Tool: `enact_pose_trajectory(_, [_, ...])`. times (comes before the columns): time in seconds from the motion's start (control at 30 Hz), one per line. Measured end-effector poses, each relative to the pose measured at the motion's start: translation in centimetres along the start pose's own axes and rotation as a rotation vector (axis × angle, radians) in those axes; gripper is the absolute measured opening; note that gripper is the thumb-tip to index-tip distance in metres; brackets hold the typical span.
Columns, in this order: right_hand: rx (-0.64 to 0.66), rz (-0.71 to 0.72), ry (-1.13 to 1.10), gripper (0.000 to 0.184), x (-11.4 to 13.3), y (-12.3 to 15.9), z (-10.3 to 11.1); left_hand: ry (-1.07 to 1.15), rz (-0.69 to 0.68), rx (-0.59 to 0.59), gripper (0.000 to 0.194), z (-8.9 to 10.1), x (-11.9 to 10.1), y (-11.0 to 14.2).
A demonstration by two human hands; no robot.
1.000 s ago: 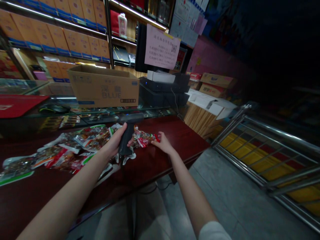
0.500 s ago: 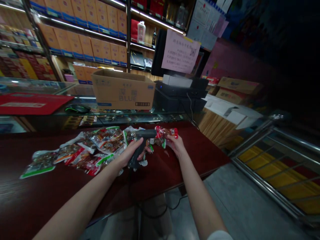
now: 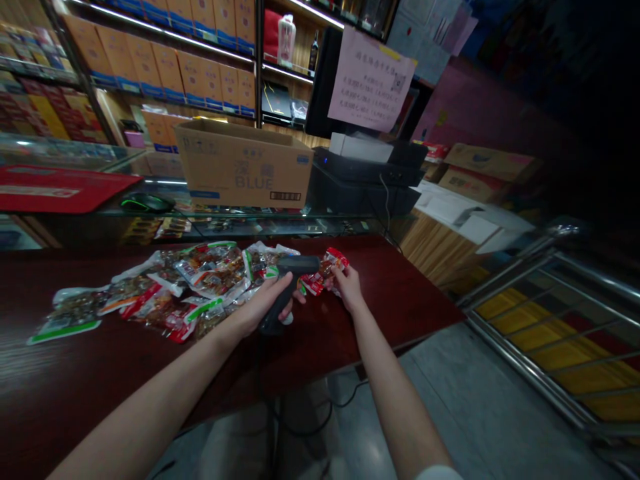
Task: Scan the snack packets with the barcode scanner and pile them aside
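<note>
My left hand [image 3: 267, 303] is wrapped round the handle of a black barcode scanner [image 3: 300, 265], whose head points right. Just past the scanner's nose, my right hand [image 3: 349, 287] pinches a red snack packet [image 3: 333, 260] with clear windows and brown contents. The packet is tilted, and its lower left end lies close to the scanner head. Left of the scanner, a heap of snack packets [image 3: 215, 273] with clear, green and red edges spreads over the dark red table [image 3: 395, 287]. Part of the heap is hidden behind my left hand and the scanner.
A cardboard box [image 3: 245, 163] stands on the glass counter behind the table, with a computer mouse [image 3: 147, 203] to its left. Right of the box are a monitor bearing a paper notice [image 3: 373, 80] and a black machine [image 3: 370, 190]. A metal railing [image 3: 525, 360] stands at the right.
The red packet has gone from lying level in front of the scanner to a slanted position, turned by my right hand. My left hand keeps its hold on the scanner. The whole view has shifted slightly.
</note>
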State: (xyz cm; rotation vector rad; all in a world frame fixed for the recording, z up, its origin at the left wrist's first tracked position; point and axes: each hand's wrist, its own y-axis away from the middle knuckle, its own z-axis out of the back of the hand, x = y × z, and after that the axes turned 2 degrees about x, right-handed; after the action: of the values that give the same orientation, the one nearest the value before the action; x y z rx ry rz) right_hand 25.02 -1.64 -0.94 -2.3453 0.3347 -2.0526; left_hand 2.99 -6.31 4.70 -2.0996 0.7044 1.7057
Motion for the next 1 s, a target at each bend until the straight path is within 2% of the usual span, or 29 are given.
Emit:
enact_pose_trajectory(0.33, [-0.044, -0.001, 0.074, 0.022, -0.6, -0.2, 0.1, 0.047, 0.002, 0.011, 0.054, -0.6, 0.6, -0.5])
enact_pose_trajectory(0.8, [-0.005, -0.046, 0.019, 0.025, -0.1, -0.1, 0.0, -0.020, -0.046, -0.082, 0.054, -1.1, 0.3, -0.5])
enact_pose_trajectory(1.0, [-0.026, -0.073, 0.025, 0.022, -0.1, -0.1, -0.1, -0.043, -0.036, -0.081, 0.057, -1.1, 0.3, -0.5])
